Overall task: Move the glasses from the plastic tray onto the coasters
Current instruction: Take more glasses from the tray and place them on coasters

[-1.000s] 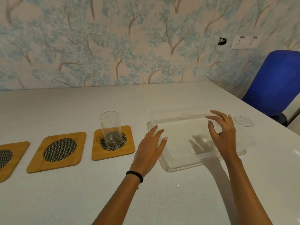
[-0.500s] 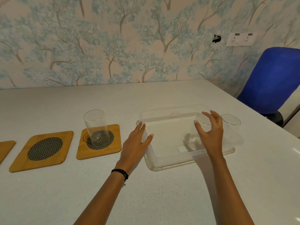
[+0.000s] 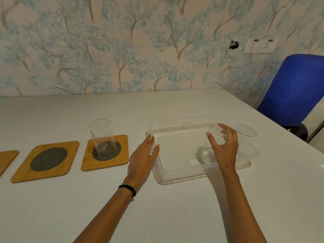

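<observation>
A clear plastic tray (image 3: 175,174) lies on the white table. Two clear glasses stand in its right part: one glass (image 3: 209,146) has my right hand (image 3: 225,148) wrapped around it, the other glass (image 3: 246,141) stands free at the tray's right edge. My left hand (image 3: 142,158) rests flat with spread fingers against the tray's left rim, holding nothing. A third glass (image 3: 102,137) stands upright on the nearest wooden coaster (image 3: 105,155). To its left lies a bare coaster (image 3: 46,161), and another coaster (image 3: 7,159) shows partly at the frame's left edge.
The white table (image 3: 157,207) ends at a patterned wall behind and at an edge on the right. A blue chair (image 3: 294,90) stands beyond that right edge. A socket plate (image 3: 261,45) is on the wall.
My right hand has moved down into the tray and closed around a glass. My left hand has shifted onto the tray's left rim. The view has panned slightly right.
</observation>
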Demonstrator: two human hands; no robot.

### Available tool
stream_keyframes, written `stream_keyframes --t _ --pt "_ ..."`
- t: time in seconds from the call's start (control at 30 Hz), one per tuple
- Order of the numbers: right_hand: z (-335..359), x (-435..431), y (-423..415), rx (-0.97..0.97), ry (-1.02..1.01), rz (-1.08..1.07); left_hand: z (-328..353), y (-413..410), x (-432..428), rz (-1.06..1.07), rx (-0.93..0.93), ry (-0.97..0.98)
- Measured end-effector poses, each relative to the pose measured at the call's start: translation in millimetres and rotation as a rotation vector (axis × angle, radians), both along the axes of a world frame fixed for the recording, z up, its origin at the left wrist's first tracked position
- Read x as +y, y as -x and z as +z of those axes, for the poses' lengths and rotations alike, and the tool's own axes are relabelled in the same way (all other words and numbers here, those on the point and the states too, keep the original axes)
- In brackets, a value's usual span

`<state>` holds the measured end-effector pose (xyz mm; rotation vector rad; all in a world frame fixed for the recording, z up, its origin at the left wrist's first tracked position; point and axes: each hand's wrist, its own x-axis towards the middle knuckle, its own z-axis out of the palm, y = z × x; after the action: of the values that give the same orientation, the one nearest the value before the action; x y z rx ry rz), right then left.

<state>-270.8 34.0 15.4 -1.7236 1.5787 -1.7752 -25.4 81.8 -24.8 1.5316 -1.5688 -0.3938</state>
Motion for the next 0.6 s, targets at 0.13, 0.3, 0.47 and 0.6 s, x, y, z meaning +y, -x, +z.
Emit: stream_keyframes --t 0.13,0.3,0.47,0.6 --pt "2 2 -2 -0.044 0.052 0.048 2 -1 0 -0.025 -0.004 -0.026" --pt "7 8 -12 -0.1 0.113 0.128 13 -7 1 -0.052 -0.086 -0.075" --pt "14 13 -33 -0.124 0.121 0.253 19 -20 13 -0.012 -0.124 -0.049" --pt "25 16 -49 -0.092 0.14 0.333 16 -42 29 -0.004 -0.158 -0.051"
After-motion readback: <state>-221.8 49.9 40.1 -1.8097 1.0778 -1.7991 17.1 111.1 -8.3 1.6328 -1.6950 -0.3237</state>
